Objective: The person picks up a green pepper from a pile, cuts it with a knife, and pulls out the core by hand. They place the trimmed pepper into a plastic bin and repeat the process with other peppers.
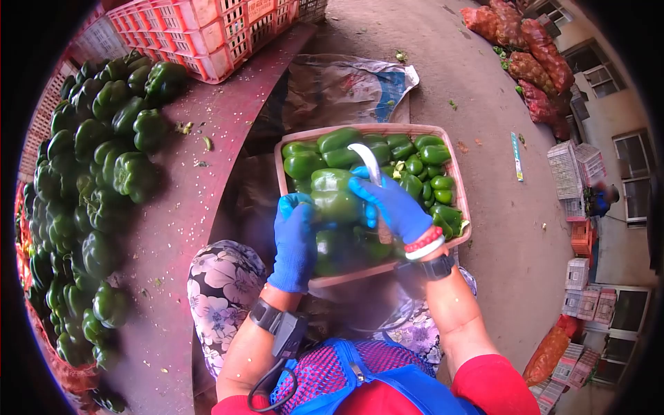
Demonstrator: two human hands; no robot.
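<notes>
My left hand [294, 232], in a blue glove, grips the left side of a large green bell pepper [330, 192]. My right hand [393, 204], gloved too, is closed around a small curved knife [366, 160]. Its pale hooked blade points up and left, and part of a brownish handle shows below the fingers. The right fingers are against the pepper's right side. Beneath both hands stands a pinkish crate [453, 142] with whole green peppers and, on its right side, smaller peppers or pieces [430, 169]. Some peppers near my hands look blurred.
A big heap of green bell peppers [83, 200] covers the left of a reddish platform [187, 228]. Red plastic crates [200, 34] stand at its far end. A dirty sack [339, 90] lies beyond my crate. Filled red net sacks [526, 55] and stacked crates [566, 169] line the right.
</notes>
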